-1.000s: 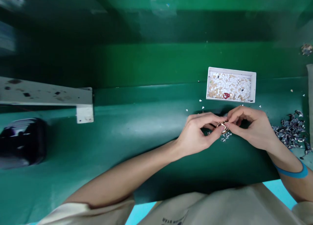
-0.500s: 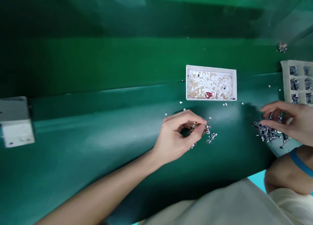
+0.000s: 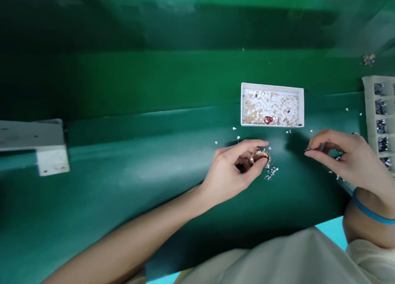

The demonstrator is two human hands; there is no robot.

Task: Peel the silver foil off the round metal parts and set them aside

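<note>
My left hand [image 3: 233,166] holds a round, gold-coloured metal piece [image 3: 261,155], ring-shaped with small parts on it, between thumb and fingers; the index finger is lifted off its top. Just below and beside that piece lie small silvery bits [image 3: 270,173] on the green table. My right hand [image 3: 342,152] is to the right, thumb and index finger pinched at a tiny dark piece [image 3: 307,150] too small to name. Under and behind the right hand, a pile of small dark metal pieces [image 3: 338,178] is mostly hidden.
A white box [image 3: 272,125] full of white and tan bits, with a red loop in it, stands behind my hands. At right is a compartment tray [image 3: 372,111] of dark parts. A round metal piece [image 3: 369,59] sits far right; a grey bracket [image 3: 52,152] is at left.
My right hand has left the dark pile and moved left towards my left hand, its fingers now pinched. My left index finger has lifted off the round piece. The view has shifted slightly.
</note>
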